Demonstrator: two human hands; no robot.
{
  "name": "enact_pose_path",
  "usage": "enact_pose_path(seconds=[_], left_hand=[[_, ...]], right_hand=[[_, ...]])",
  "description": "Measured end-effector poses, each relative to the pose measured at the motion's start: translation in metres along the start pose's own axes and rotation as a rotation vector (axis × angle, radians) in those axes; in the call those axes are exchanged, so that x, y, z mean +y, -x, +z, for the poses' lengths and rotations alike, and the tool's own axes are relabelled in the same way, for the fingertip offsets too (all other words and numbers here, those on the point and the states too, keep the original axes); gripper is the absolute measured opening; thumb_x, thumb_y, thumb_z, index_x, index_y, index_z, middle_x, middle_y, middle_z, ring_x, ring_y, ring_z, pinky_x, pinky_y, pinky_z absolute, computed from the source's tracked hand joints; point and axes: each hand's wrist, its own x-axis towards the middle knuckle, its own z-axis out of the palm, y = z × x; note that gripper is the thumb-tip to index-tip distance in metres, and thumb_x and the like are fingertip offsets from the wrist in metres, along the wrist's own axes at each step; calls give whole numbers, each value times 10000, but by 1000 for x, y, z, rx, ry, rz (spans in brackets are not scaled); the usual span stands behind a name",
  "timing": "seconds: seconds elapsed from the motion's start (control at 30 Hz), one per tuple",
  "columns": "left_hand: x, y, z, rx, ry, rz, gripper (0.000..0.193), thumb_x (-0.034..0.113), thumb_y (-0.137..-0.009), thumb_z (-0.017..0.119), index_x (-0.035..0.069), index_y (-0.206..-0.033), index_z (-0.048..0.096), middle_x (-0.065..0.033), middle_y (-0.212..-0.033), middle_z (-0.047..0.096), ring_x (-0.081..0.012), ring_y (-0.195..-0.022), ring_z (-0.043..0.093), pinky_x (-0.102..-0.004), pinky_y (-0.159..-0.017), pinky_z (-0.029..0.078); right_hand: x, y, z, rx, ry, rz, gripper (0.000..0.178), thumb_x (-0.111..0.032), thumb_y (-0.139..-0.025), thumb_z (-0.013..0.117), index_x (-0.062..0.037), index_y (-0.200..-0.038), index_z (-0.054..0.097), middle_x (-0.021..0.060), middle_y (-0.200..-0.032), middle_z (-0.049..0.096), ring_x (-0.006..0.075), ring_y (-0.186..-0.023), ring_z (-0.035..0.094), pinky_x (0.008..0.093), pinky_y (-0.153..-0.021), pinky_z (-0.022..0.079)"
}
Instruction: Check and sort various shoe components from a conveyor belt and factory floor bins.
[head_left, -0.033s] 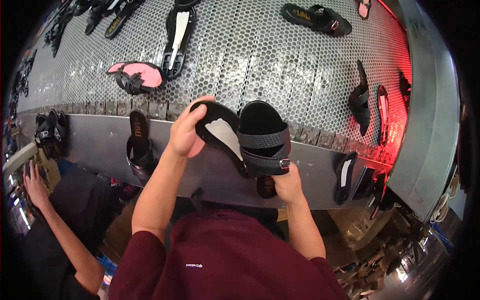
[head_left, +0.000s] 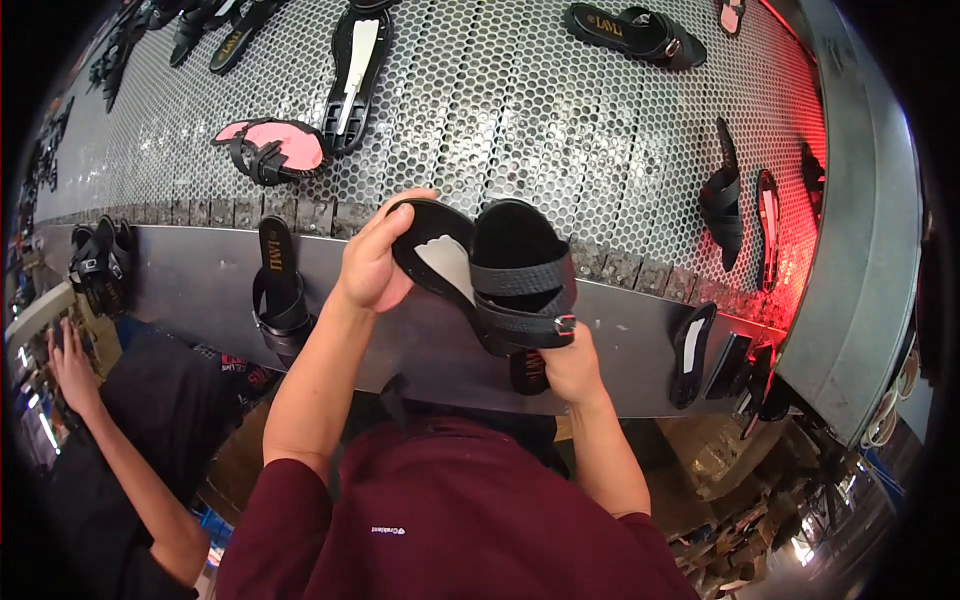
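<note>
My left hand (head_left: 372, 265) grips the toe end of a black shoe sole (head_left: 418, 228), thumb on its upper face. A pale white insert (head_left: 445, 263) lies along the middle of that sole. Close against the sole's right side is a black strappy sandal (head_left: 515, 240) with two textured straps and a small silver buckle. My right hand (head_left: 572, 368) is closed round its heel end, most fingers hidden beneath. Both pieces are held over the metal ledge, and the sandal partly covers the sole.
Beyond the ledge (head_left: 620, 335) runs a perforated metal conveyor (head_left: 480, 110) with black sandals, a pink-bottomed sandal (head_left: 285, 145) and a loose sole (head_left: 357, 85). Another sandal (head_left: 285, 300) and sole (head_left: 690, 355) sit on the ledge. A red-lit metal housing (head_left: 865, 200) stands right. A co-worker's arm (head_left: 130, 450) is at left.
The sandal in my right hand has moved very slightly left, closer over the sole. My left hand keeps its hold on the sole.
</note>
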Motion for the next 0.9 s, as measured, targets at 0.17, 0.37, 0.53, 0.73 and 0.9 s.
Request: enact_pose_path(seconds=[0.17, 0.37, 0.53, 0.73, 0.9], left_hand=[[-16, -9, 14, -206, -7, 28, 703, 322, -829, 732, 31, -1372, 393, -209, -1332, 513, -300, -1224, 523, -439, -1054, 398], [-22, -2, 30, -112, -233, 26, 750, 201, -778, 780, 89, -1405, 384, -217, -1348, 500, -306, -1213, 535, -442, -1017, 441], [-23, -3, 37, -52, -258, -19, 670, 154, -813, 734, 75, -1387, 396, -217, -1323, 522, -303, -1190, 552, -443, -1003, 454], [-29, -4, 42, -74, -235, -27, 544, 3, -862, 601, 56, -1363, 396, -189, -1304, 537, -266, -1168, 563, -407, -996, 466], [-34, -4, 47, -75, -253, -35, 536, -8, -863, 581, 38, -1361, 389, -178, -1288, 548, -261, -1166, 562, -401, -1006, 457]], right_hand=[[12, -12, -2, -71, 2, 83, 113, -62, -933, 582, 6, -1008, 631, 30, -900, 661, 99, -795, 610, 269, -724, 504], [7, -14, -1, -152, 63, 83, 151, 5, -892, 580, -1, -1033, 634, -11, -924, 642, 64, -818, 565, 243, -723, 468], [9, -13, -6, -147, 71, 88, 159, 17, -883, 573, -6, -1029, 633, -21, -919, 635, 55, -815, 553, 235, -725, 457], [4, -12, -12, -137, 92, 99, 136, 0, -887, 579, -17, -1010, 633, -29, -883, 622, 49, -768, 536, 233, -680, 448], [2, -11, -20, -136, 112, 122, 128, -8, -884, 585, -16, -1003, 633, -35, -859, 619, 48, -747, 529, 233, -658, 443]])
